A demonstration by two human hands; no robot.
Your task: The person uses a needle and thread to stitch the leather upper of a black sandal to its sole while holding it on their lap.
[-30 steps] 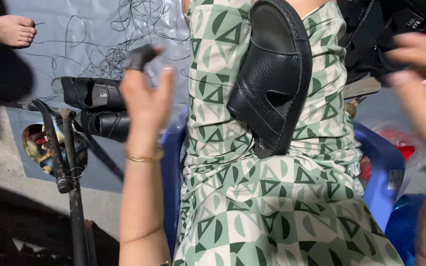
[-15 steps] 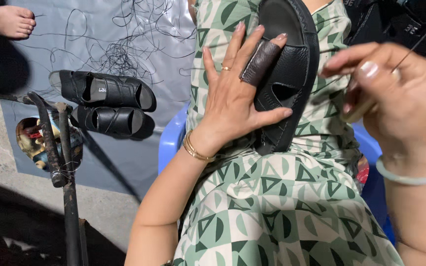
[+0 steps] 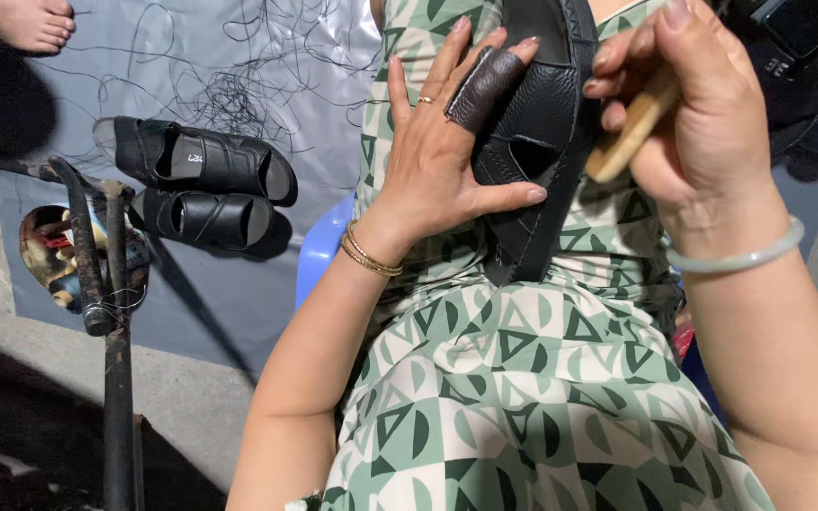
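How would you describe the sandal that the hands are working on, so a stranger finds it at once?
On the green patterned dress, the black leather sandal lies on the lap, under the left hand. Unlike the two black sandals on the grey sheet, it is held.

Both hands crowd the sandal (image 3: pixel 542 123); lap below seems open.

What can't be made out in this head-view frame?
- Working end of the wooden-handled tool: hidden inside the right hand.
- Top of the black sandal: cut off by the upper edge; the left hand covers one side.
- Object behind the metal stand: partly blocked, unclear.
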